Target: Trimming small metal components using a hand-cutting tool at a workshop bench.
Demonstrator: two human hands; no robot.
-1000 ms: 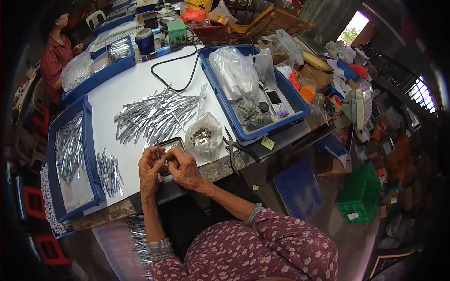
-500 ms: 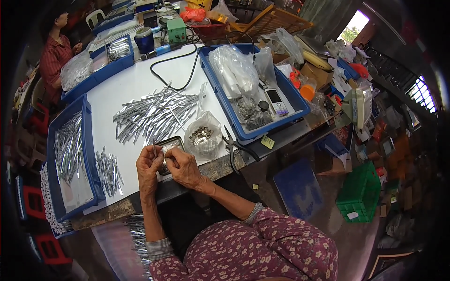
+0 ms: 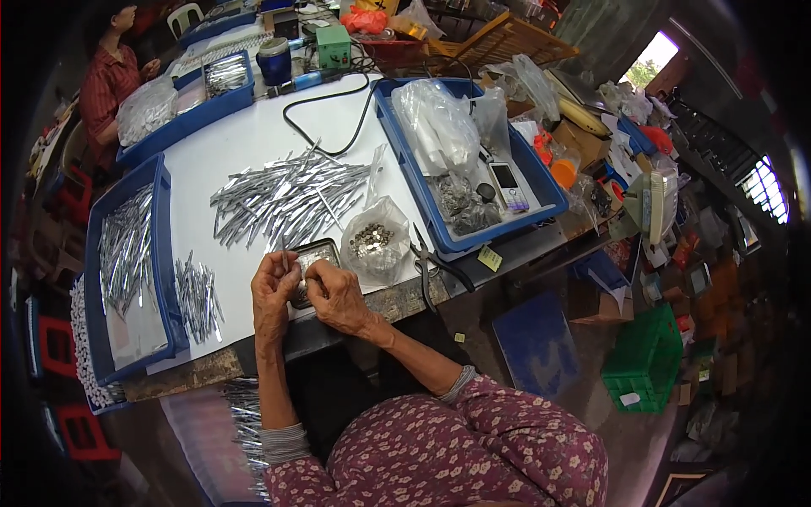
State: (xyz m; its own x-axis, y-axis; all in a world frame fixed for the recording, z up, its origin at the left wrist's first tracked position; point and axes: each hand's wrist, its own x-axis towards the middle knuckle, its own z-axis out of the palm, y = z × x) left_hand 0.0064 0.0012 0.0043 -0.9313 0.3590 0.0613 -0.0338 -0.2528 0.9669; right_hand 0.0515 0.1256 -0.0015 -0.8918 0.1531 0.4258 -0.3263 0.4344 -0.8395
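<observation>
My left hand [image 3: 274, 294] is closed in a pinch on a thin silver metal strip [image 3: 285, 244] that points up past the fingertips. Close beside it, my right hand [image 3: 340, 297] has its fingers curled together at the small rectangular tin [image 3: 330, 243]; whatever they pinch is hidden. Both hands are at the table's near edge, partly covering the tin. Right of the tin sits an open clear plastic bag [image 3: 387, 255] with small round metal pieces [image 3: 369, 239] in it. Beyond my hands lies a large loose pile of silver strips [image 3: 287, 199].
Pliers [image 3: 425, 272] with dark handles overhang the table edge. A blue tray [image 3: 517, 230] on the right holds plastic bags and a phone-like device [image 3: 509, 188]. More strips fill the left blue tray [image 3: 173, 291], with a smaller pile [image 3: 198, 296] beside it. A person [image 3: 108, 84] is at far left.
The view has shifted slightly, so the table's things appear a little farther right. My hands stay near the tin, with the right fingertips slightly farther from the left ones.
</observation>
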